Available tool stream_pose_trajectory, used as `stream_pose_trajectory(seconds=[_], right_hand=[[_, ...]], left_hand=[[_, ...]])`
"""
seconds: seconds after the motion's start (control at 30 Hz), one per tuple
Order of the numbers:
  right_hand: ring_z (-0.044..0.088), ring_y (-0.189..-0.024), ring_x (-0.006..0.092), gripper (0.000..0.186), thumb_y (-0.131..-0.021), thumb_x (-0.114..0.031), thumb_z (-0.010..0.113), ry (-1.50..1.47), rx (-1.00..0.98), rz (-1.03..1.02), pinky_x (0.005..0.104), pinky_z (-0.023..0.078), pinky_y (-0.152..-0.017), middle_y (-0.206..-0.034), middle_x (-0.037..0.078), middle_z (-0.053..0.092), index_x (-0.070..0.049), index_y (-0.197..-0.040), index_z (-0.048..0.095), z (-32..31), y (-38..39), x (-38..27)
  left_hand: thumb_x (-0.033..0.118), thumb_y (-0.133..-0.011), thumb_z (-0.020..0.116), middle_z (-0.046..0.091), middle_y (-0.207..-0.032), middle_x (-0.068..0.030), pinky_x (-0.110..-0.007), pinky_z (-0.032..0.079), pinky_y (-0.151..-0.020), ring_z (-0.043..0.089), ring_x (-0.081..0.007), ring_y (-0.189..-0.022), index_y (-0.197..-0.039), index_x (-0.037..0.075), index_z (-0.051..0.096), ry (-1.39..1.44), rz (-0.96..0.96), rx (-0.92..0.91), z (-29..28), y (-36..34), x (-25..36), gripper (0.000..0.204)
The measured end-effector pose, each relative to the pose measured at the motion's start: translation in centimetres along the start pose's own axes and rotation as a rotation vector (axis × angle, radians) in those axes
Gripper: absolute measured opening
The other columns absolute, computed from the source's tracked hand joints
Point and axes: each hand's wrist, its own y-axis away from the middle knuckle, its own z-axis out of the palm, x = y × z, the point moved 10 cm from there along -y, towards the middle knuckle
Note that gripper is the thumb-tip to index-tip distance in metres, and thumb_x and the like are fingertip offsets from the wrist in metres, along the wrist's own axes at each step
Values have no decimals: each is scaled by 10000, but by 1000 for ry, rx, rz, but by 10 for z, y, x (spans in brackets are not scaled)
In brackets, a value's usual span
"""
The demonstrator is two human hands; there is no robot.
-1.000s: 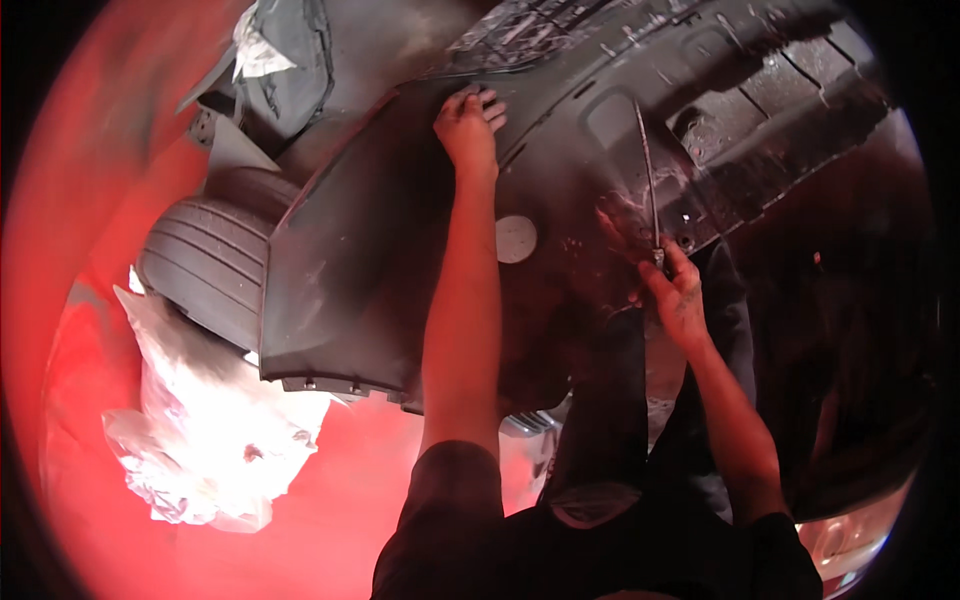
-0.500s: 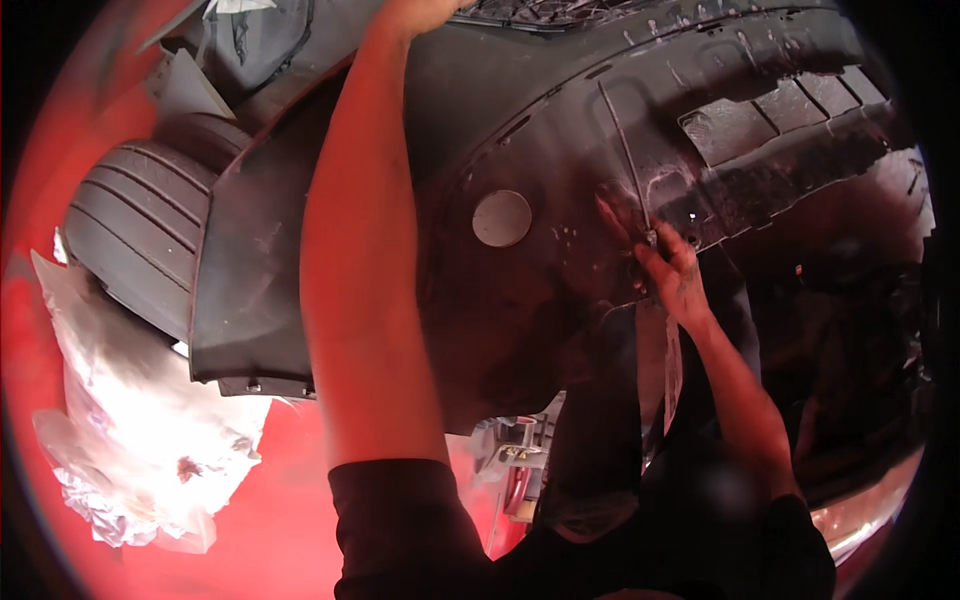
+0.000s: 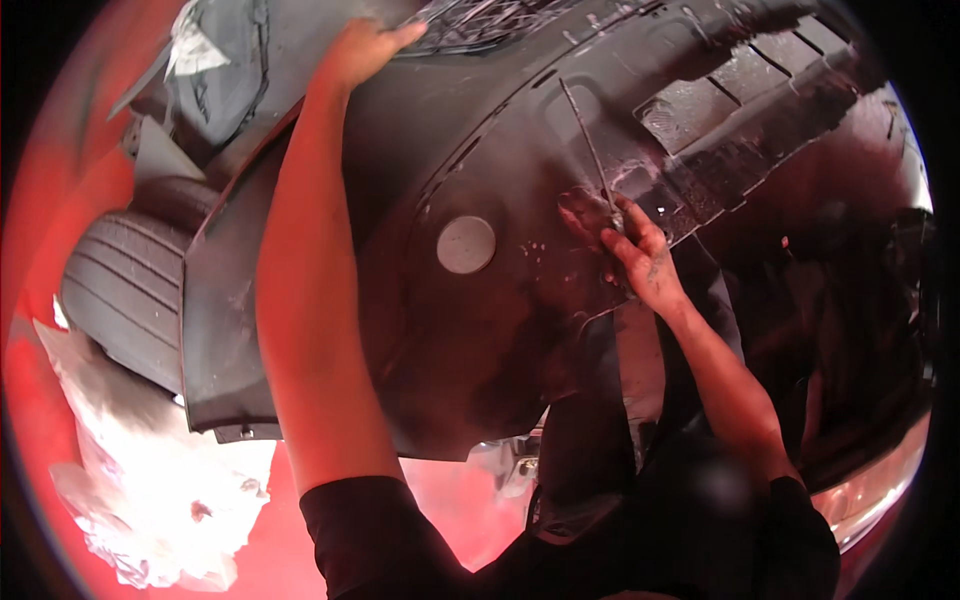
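Observation:
A large dark plastic car bumper [image 3: 390, 250] fills the middle of the view. At its far edge, beside a mesh grille [image 3: 480, 28], rests my left hand [image 3: 368, 50], its thumb stretched to the right; its other fingers are partly hidden. My right hand [image 3: 645, 250] pinches the lower end of a long thin rod [image 3: 588, 140], which slants up and left across the bumper. Next to those fingertips the bumper has a rough, reddish, scuffed patch [image 3: 583, 212]. Left of this patch is a pale round disc or hole [image 3: 466, 245]; which one I cannot tell.
Stacked tyres [image 3: 125, 285] stand beyond the bumper's left side. Crumpled clear plastic sheeting [image 3: 170, 490] lies on the red floor [image 3: 465, 500] at lower left. Light rectangular panels [image 3: 690, 110] are set in the bumper's ribbed edge at upper right. Glossy dark bodywork [image 3: 850, 180] extends along the right.
The view has shifted, so the bumper appears farther left and slightly lower. My left hand has come fully into view at the far edge. My right hand keeps its hold on the rod.

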Motion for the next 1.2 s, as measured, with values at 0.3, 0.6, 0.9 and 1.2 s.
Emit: stream_pose_trajectory(seconds=[0.3, 0.6, 0.9, 1.2], right_hand=[[563, -590, 93, 554, -952, -70, 537, -268, -7, 17, 241, 456, -511, -811, 23, 630, -34, -1483, 383, 4, -27, 4], [595, -683, 110, 509, -922, -34, 573, -514, 62, 14, 249, 468, -522, -919, 81, 632, -11, -1416, 450, -39, -47, -10], [582, -577, 86, 515, -920, -79, 608, -346, -6, 25, 259, 478, -506, -928, 55, 660, -50, -1421, 489, -36, -59, -17], [545, -554, 103, 472, -950, -124, 613, -410, 100, 20, 273, 479, -534, -929, 75, 662, -39, -1400, 500, -60, -80, -4]], left_hand=[[536, -919, 591, 677, -1030, -299, -448, 482, -906, 649, -430, -1011, -1055, -57, 704, -51, 92, 261, -4, 5, -4, 619], [468, -921, 630, 702, -1068, -252, -376, 482, -913, 676, -309, -1019, -1157, -74, 666, 50, -56, 88, -1, -2, 13, 593], [437, -907, 692, 708, -955, -191, -325, 487, -816, 642, -221, -859, -1069, -91, 665, 101, 5, 68, 12, -26, 34, 553], [76, -833, 755, 705, -1059, -110, -287, 491, -875, 638, -156, -948, -1221, -51, 635, 543, -238, -30, 1, 0, 31, 425]])
